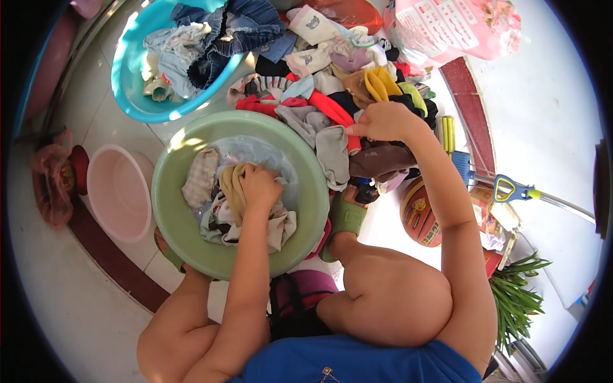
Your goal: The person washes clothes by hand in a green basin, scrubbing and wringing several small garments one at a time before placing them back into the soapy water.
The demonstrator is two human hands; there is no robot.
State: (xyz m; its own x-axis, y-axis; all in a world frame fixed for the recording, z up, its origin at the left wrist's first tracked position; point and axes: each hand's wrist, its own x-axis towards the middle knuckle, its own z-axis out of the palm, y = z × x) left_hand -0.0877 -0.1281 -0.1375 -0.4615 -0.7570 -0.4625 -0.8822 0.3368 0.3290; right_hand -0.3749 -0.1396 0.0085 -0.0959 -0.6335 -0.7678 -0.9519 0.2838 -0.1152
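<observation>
Before me a green plastic basin (306, 143) holds sudsy water and wet laundry. My left hand (261, 189) is down inside it, fingers curled on a tan cloth (232, 186). Beside that cloth lie a pale checked sock (201, 174) and some white and dark printed fabric (282, 230). At the basin's right rim, my right hand (388, 122) pinches what looks like the cuff of a grey sock (332, 158); its other fingertips are hidden. A brown sock (383, 162) and a red sock (335, 110) lie close to this hand on the sock pile.
A blue basin (119, 91) with denim and pale clothes stands at upper left. A pink basin (119, 191) sits left of the green one. Behind the pile is a pink printed bag (431, 33). To the right are a basketball (421, 215), a mop handle (560, 201) and a leafy plant (517, 292).
</observation>
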